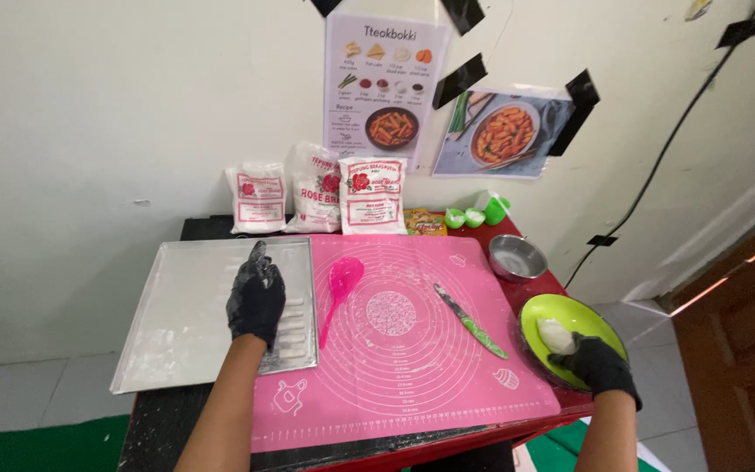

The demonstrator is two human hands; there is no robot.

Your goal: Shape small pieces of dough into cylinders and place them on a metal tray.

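My left hand (256, 297), in a black glove, lies flat with fingers together over the right part of a floured metal tray (181, 328), on top of a row of small white dough pieces (294, 329). My right hand (599, 364), also gloved, reaches into a green bowl (589, 321) at the table's right edge and grips a lump of white dough (556, 336). A pink silicone mat (395, 332) with printed circles lies between the two hands. A pink spoon (339, 288) and a green-handled knife (470, 320) lie on it.
Three white flour bags (316, 192) lean on the wall behind the tray. A small steel bowl (516, 258), green measuring cups (475, 214) and a yellow packet (424, 224) sit at the back right. Two printed sheets are taped to the wall. The table drops off just past the green bowl.
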